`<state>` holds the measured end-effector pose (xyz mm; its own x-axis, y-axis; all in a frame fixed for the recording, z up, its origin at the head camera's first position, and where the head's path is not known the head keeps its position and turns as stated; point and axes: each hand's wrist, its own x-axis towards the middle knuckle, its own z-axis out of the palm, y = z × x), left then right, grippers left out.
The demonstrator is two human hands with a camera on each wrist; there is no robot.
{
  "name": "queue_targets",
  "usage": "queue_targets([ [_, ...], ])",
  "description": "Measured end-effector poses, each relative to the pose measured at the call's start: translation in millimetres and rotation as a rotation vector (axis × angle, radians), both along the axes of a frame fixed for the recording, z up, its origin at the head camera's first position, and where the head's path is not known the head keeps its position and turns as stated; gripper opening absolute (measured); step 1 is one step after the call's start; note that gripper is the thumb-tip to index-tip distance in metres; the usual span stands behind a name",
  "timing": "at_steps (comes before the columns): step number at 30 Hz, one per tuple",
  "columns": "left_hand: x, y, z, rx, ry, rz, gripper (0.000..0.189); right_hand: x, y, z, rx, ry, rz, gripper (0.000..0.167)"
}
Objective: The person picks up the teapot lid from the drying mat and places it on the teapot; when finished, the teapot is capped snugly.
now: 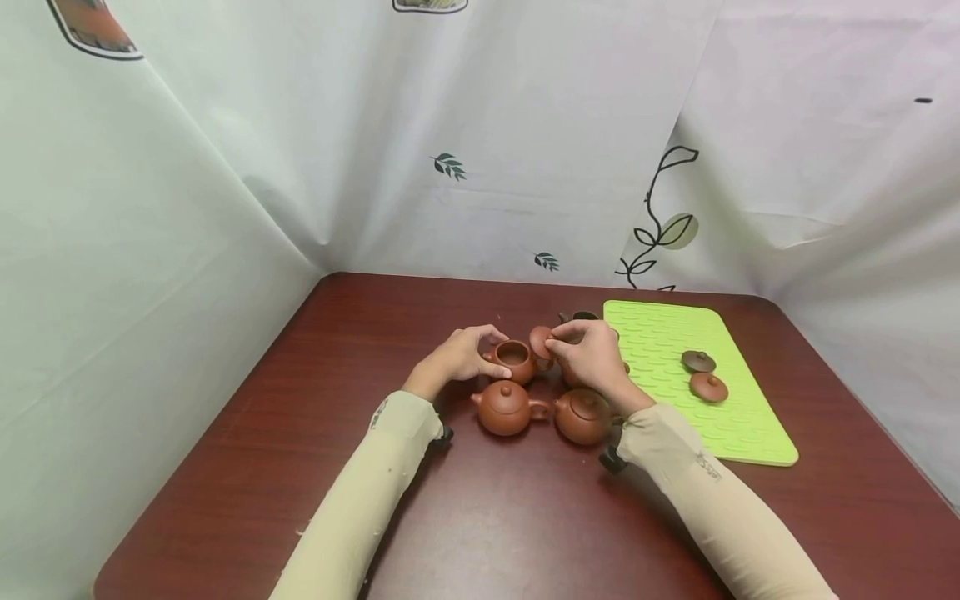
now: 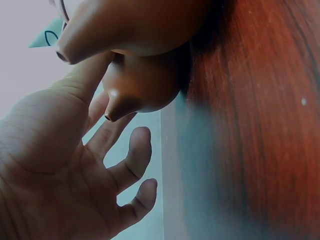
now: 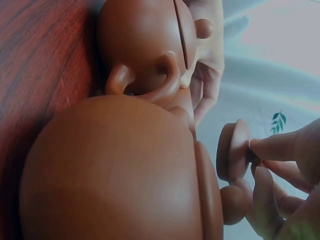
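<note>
An open reddish-brown clay teapot [image 1: 514, 357] shows its hollow inside in the head view. My left hand [image 1: 459, 360] holds it from the left, thumb on the near side and index finger round the far side. In the left wrist view its other fingers spread beside the spout [image 2: 120, 106]. My right hand [image 1: 592, 354] pinches a matching lid [image 3: 233, 151] by its knob. The lid [image 1: 541, 342] is tilted on edge, in the air just right of the open pot's mouth. Two lidded teapots, a left one [image 1: 504, 408] and a right one [image 1: 583, 417], stand nearer.
A dark teapot [image 1: 583, 317] and another brown pot [image 1: 572, 377] are partly hidden by my right hand. On a lime green mat [image 1: 652, 333] at the right lie a dark lid [image 1: 698, 361] and a reddish lid [image 1: 708, 387]. White cloth [image 1: 510, 217] hangs behind the table.
</note>
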<state>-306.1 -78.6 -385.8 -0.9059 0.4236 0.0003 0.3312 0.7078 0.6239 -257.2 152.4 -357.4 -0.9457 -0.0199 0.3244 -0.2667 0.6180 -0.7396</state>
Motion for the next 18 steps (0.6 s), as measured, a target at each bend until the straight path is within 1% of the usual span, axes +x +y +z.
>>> queue_targets([
  [8,-1.3,0.5,1.6,-0.001,-0.005,0.0,0.059,-3.1,-5,4.0,0.003,-0.019,0.022,0.015],
  [13,-1.2,0.2,2.7,-0.006,-0.002,0.002,0.059,-4.3,-8,5.7,0.001,-0.027,0.015,0.014],
  [18,-0.6,-0.7,1.4,-0.016,-0.007,0.0,0.059,-5.4,-13,4.8,0.007,-0.043,0.016,0.014],
])
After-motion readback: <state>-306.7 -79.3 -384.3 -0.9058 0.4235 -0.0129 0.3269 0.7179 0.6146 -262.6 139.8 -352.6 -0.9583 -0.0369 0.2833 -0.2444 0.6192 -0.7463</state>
